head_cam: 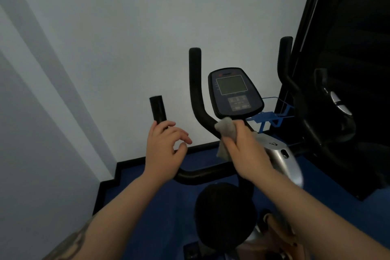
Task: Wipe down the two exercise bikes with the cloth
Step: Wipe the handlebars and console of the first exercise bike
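Observation:
An exercise bike stands before me with a dark console [235, 93], black handlebars [196, 91], a silver body [282, 160] and a black seat [223, 215]. My right hand [247, 150] grips a grey cloth [225, 133] and presses it on the inner handlebar just under the console. My left hand [164, 150] rests loosely on the left handlebar grip [158, 112], fingers partly spread, thumb and fingers touching the bar. Part of a second machine's black handlebars [295, 95] shows at the right.
A pale wall fills the left and back. A blue bottle holder [268, 116] hangs behind the console. The floor [147, 207] is blue with a black skirting edge. A dark window or panel [348, 27] stands at the right.

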`<state>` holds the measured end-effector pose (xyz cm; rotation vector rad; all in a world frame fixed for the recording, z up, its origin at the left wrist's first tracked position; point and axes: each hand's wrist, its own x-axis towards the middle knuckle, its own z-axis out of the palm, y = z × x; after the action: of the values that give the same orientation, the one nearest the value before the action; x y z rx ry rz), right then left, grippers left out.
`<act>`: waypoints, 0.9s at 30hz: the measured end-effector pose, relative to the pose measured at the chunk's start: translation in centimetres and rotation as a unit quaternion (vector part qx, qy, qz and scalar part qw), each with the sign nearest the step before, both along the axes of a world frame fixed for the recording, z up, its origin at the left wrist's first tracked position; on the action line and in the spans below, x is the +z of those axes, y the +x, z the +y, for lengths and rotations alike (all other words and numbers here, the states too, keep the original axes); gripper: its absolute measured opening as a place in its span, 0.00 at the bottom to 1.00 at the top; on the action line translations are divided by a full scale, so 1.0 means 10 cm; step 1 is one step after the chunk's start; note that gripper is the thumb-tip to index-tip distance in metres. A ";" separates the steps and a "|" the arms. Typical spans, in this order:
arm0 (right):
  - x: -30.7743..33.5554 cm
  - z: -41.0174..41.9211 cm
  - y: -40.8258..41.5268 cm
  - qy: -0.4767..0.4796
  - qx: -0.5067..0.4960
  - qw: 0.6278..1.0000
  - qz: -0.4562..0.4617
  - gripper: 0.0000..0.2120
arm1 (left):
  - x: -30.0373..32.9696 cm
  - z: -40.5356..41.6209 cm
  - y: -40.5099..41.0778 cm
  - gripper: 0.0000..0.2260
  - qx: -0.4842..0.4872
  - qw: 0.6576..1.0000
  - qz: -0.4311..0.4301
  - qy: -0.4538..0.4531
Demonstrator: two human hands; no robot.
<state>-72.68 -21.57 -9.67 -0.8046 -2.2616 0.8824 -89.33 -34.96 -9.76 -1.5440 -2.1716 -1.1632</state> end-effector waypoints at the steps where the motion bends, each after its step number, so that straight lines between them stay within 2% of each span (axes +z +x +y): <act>1: 0.08 0.05 -0.13 -0.006 -0.003 0.999 -0.044 0.10 | 0.00 0.01 0.01 0.06 0.001 1.000 0.000 0.001; 2: 0.18 0.09 -0.24 -0.009 -0.007 0.997 -0.082 0.13 | 0.00 0.01 0.01 0.06 0.001 1.000 0.001 0.001; 4: 0.27 0.14 -0.39 0.002 -0.016 0.995 -0.096 0.16 | 0.01 0.01 0.01 0.06 0.001 1.000 0.002 0.000; 8: 0.04 -0.01 -0.11 0.029 -0.012 0.999 -0.011 0.14 | 0.02 0.02 0.01 0.08 0.004 1.000 0.010 0.000; 10: -0.03 -0.06 0.00 0.056 -0.030 0.998 -0.006 0.16 | 0.03 0.05 0.04 0.08 0.026 1.000 0.002 -0.003; 14: 0.15 0.07 -0.31 0.049 -0.056 0.990 -0.117 0.19 | 0.00 0.13 0.10 0.08 0.096 0.994 0.007 -0.050; 15: 0.18 0.09 -0.37 0.054 -0.056 0.990 -0.121 0.20 | -0.01 0.13 0.11 0.09 0.105 0.993 0.012 -0.057; 21: -0.04 -0.06 0.00 0.040 -0.027 0.999 0.000 0.15 | -0.04 0.11 0.10 0.09 0.106 0.993 0.023 -0.037; 27: 0.11 0.05 -0.26 0.041 -0.054 0.995 -0.078 0.17 | -0.04 0.10 0.11 0.09 0.103 0.994 0.012 -0.019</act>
<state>-75.32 -21.11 -8.52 -0.9788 -2.3462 0.6926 -88.25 -33.95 -10.18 -1.3042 -2.2849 -1.0391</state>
